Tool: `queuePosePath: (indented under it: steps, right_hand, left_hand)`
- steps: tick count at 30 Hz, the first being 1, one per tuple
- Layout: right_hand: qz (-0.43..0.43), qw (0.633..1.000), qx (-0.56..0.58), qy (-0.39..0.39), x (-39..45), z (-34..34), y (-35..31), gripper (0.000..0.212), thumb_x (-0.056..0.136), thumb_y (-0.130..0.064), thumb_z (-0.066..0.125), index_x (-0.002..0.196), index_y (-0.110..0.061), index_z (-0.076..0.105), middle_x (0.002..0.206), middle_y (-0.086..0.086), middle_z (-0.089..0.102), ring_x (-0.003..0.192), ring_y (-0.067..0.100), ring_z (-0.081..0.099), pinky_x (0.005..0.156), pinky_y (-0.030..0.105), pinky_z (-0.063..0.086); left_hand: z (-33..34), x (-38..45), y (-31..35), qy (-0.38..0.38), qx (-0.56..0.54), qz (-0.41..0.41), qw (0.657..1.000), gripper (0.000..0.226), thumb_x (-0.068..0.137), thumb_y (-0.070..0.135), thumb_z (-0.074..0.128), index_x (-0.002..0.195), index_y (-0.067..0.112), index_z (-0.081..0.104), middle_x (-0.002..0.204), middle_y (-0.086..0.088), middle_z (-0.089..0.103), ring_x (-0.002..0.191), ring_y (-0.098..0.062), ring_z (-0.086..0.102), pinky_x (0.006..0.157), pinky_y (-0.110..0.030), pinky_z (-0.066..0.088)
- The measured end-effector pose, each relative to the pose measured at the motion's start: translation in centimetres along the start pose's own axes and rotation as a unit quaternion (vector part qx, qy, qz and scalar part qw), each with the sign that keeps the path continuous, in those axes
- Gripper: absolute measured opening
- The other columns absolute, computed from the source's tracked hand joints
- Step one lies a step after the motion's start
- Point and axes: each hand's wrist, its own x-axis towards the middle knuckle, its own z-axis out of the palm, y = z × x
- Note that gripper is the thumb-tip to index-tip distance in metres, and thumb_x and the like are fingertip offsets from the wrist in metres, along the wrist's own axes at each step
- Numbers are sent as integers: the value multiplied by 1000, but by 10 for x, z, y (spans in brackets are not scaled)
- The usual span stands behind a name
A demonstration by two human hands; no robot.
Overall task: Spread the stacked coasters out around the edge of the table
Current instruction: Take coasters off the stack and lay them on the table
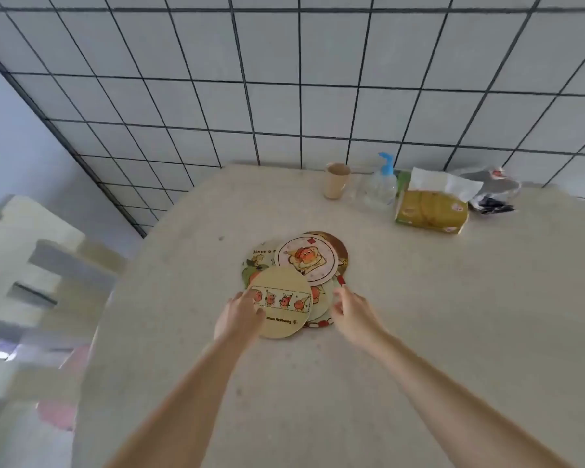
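Desk: a pale speckled desk (pixel 419 332) set against a wall of white tiles with dark grout (pixel 318 79).
Coasters: a loose pile of round coasters (pixel 294 282) lies near the middle of the desk, overlapping and fanned out rather than squared up; none sits at the desk's edge.
Top coaster: a cream coaster with a strip of 4 small orange figures (pixel 282 302) lies nearest the person, over the lower left of the pile.
Second coaster: a white coaster with an orange character on it (pixel 306 259) lies behind it, over a brown-rimmed coaster (pixel 338 246) at the far right of the pile.
Left coaster: a coaster with dark lettering and a green fruit drawing (pixel 255 261) shows at the pile's left.
Left hand: the left hand (pixel 238 319) rests at the left rim of the cream coaster, fingers pinching its edge with the thumb on the printed face.
Right hand: the right hand (pixel 352 309) is just beside the pile's right side, fingers loosely curled and parted, holding nothing; whether a fingertip touches a coaster cannot be told.
Back of desk: a beige cup (pixel 336 180), a clear pump bottle with a blue top (pixel 382 184), a yellow-green tissue pack (pixel 431 207) and a crumpled bag (pixel 493 194) stand in a row by the wall, well apart from the pile.
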Motion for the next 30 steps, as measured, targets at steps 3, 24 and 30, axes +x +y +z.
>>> queuePosePath:
  steps: [3,24,30]
  right_hand:
    - [44,998,46,-27,34,12,-2,45,94,-26,48,137,-12,46,120,5,62,88,13,60,68,25,48]
    - [142,968,207,-21,142,-20,-18,27,98,-17,44,110,-4,65,81,6,66,58,20,59,54,34,50]
    - [204,965,166,-11,177,-37,-10,19,84,-1,55,93,-18,58,99,6,66,86,20,61,66,31,53]
  left_hand:
    - [9,34,2,-14,-29,-64,997,44,88,19,50,132,15,47,120,-7,58,101,-25,57,77,-40,54]
    - [12,106,31,40,-350,-198,915,13,83,14,66,86,27,70,85,5,72,77,-16,67,65,-34,57]
    - [21,141,64,37,-325,-182,927,12,87,15,59,96,21,65,86,-1,69,52,-16,51,48,-27,43]
